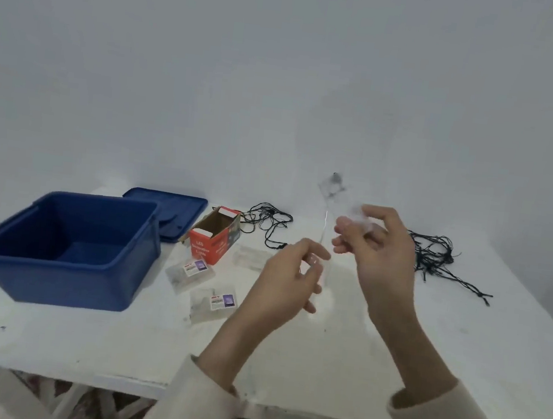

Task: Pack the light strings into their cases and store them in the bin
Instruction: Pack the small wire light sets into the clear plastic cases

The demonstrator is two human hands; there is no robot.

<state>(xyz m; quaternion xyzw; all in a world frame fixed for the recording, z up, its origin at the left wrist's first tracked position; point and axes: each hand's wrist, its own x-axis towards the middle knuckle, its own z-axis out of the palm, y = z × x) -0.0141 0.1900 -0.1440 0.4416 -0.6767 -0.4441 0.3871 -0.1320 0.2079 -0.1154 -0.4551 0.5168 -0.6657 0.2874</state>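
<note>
Two hands are raised over the white table, both busy with one clear plastic case that is blurred and hard to make out. The right hand has its fingers curled round the upper part of the case, gripping it, with the case's top end sticking up above the fingertips. The left hand sits lower and just beside it, its thumb and fingers pinched on the lower edge of the same clear piece. Whether a light string is inside the case cannot be told.

Taking the blue bin as the landmark: it stands open and looks empty at the left of the table. Its blue lid lies flat just behind it, touching or nearly so. Right of the bin stands an orange cardboard box, open at the top. In front of that box, still right of the bin, lie two clear cases with labels, and a third clear case lies a little further right. A dark light string is loose on the table behind the box. A second dark light string is heaped far right of the bin, beyond the right hand
</note>
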